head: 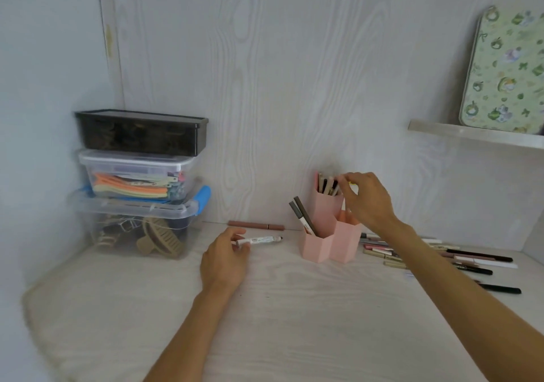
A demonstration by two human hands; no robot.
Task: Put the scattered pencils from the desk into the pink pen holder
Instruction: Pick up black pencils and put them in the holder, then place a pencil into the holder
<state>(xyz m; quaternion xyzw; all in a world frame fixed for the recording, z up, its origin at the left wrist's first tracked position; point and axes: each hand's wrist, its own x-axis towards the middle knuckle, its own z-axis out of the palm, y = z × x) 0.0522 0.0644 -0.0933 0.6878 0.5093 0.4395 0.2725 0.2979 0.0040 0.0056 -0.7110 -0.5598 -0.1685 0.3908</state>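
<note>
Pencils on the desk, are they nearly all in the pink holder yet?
Not yet, maybe partway. Done: several pencils stand in the tall cup of the pink holder, and two lean in the low front cup. In hand: the right hand is at the tall cup's pencils, and the left hand pinches a white pencil on the desk. Left: a brown pencil by the wall and a big pile to the holder's right.

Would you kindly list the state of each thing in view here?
Left hand: grips white pen lying on desk.
Right hand: over pink pen holder, grip unclear.
Pink pen holder: upright, partly filled.
Loose pencils: lying flat.
Black box: lid closed.
</note>
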